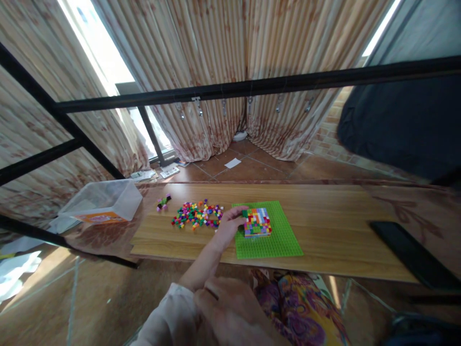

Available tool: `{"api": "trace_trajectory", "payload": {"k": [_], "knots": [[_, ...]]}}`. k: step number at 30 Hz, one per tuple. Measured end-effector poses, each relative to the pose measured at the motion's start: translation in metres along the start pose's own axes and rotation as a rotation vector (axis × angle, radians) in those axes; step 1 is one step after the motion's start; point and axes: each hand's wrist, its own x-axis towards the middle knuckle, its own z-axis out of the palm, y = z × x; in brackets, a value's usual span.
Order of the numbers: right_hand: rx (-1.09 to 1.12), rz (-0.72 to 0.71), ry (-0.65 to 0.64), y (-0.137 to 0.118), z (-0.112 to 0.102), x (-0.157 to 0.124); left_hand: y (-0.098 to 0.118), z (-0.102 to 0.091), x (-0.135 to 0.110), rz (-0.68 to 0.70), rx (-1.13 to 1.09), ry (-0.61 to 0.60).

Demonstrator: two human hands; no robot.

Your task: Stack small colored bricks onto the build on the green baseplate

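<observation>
My left hand (227, 228) reaches across the wooden board (334, 230) to a green baseplate (277, 240). Its fingers are pinched together at the upper left corner of a multicoloured block of small bricks (257, 222) that stands on the plate. Anything between the fingertips is too small to make out. A loose heap of small coloured bricks (196, 215) lies just left of that hand. My right hand (230, 312) is low and close to the camera, over my lap beside the pale left sleeve. Only its back shows and its fingers are hidden.
A clear plastic tub (104, 201) stands at the board's left end, with a small dark cluster of bricks (163, 202) beside it. A black flat object (410, 254) lies at the right. Black metal frame bars (252, 87) cross above, in front of curtains. The floor is tiled.
</observation>
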Motion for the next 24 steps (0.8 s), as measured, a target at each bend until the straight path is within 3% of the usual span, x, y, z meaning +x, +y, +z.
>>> {"api": "trace_trajectory", "payload": {"k": [7, 19, 24], "knots": [[-0.011, 0.014, -0.035, -0.001, 0.003, 0.0, -0.002, -0.004, -0.003, -0.014, -0.033, -0.036], [-0.07, -0.047, 0.157, 0.001, 0.015, -0.003, -0.01, 0.0, 0.007, -0.043, -0.117, -0.062], [-0.077, -0.095, 0.229, 0.001, 0.021, -0.003, -0.007, -0.004, 0.0, 0.057, 0.008, -0.019]]}}
